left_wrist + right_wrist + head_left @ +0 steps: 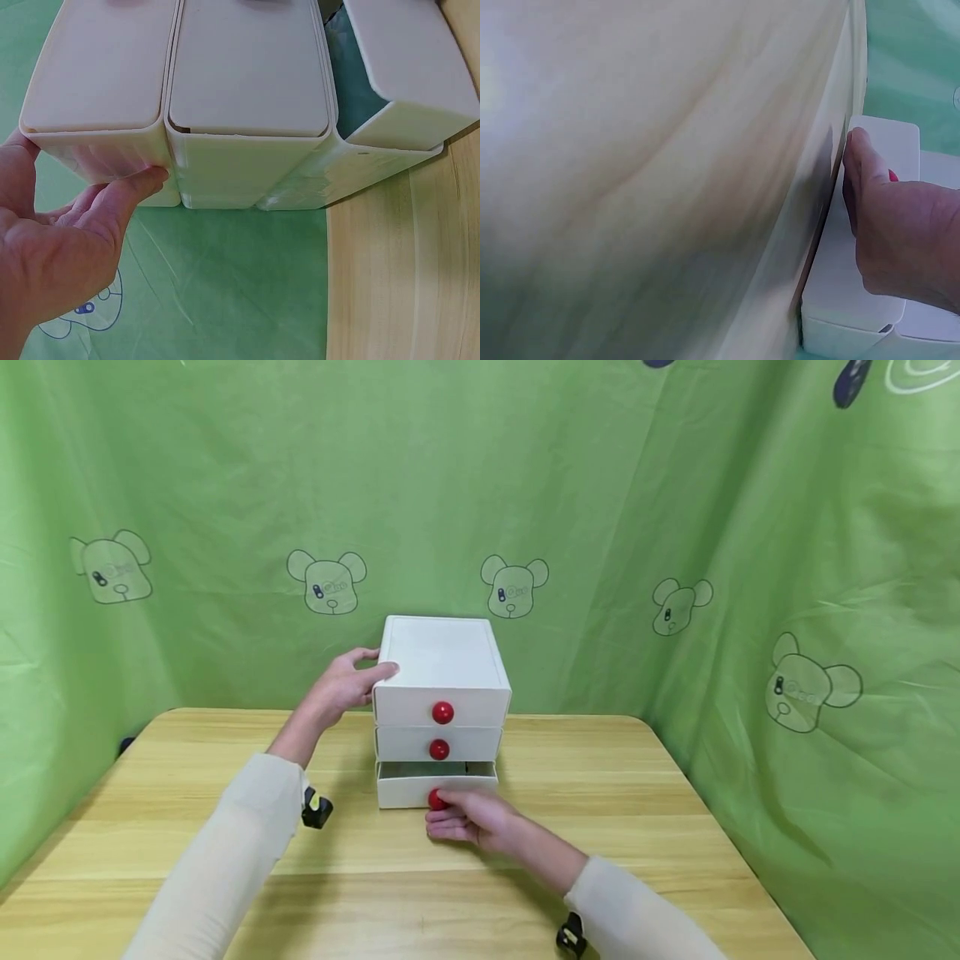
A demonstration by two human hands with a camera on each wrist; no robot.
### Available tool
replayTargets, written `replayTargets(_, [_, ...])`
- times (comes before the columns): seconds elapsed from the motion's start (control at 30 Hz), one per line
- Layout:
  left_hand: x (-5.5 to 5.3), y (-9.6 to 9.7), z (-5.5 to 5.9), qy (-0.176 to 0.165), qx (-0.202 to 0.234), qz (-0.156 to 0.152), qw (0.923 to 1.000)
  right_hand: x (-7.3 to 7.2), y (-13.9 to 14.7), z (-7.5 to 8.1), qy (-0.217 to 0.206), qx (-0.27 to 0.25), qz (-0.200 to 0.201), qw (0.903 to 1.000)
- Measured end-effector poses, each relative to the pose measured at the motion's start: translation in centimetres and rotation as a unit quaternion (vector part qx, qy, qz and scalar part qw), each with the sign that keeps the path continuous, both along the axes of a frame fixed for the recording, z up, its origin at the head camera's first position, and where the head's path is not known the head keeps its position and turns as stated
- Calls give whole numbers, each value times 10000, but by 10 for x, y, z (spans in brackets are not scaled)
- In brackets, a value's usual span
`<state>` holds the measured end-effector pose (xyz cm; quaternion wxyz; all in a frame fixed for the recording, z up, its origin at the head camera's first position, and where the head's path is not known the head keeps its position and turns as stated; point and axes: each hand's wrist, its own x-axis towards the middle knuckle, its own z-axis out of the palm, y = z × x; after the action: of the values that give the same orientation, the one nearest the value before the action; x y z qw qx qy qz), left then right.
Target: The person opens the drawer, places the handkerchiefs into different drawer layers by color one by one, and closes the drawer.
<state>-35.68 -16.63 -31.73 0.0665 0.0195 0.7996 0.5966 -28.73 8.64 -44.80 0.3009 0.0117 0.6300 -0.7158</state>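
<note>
A white drawer cabinet [441, 652] with three stacked drawers stands on the wooden table, each drawer with a round red knob. My left hand [347, 683] rests on its upper left edge, thumb over the top and straight fingers against the side; the left wrist view shows this hand [71, 240] from close by. With thumb and fingers my right hand [476, 818] pinches the lowest red knob [436, 799]. The bottom drawer [405, 791] is partly pulled out, and a dark gap shows inside it. The top drawer [405, 706] and middle drawer [401, 744] are closed.
The light wooden table [375, 893] extends around the cabinet. A green curtain [600, 485] printed with bear faces hangs behind the table and along both sides. Black straps with small mounts show at both wrists.
</note>
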Motion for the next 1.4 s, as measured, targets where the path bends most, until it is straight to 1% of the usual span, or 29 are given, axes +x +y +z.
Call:
replayTargets(0.3, [1, 0, 0, -25, -32, 22, 10000, -16, -4, -5, -175, -205, -278, 9993])
replayTargets(0.43, [0, 0, 0, 2, -34, 30, 10000, -20, -5, -4, -213, -233, -385, 9988])
replayTargets(0.73, [0, 0, 0, -3, -53, 51, 10000, -24, -7, -3, -258, -273, -433, 9984])
replayTargets(1.07, [1, 1, 1, -14, -4, 29, 10000, -26, -8, -5, -251, -372, -518, 9976])
replayTargets(1.4, [3, 1, 2, -63, 8, 37, 10000, -31, -9, -6, -343, -427, -557, 9969])
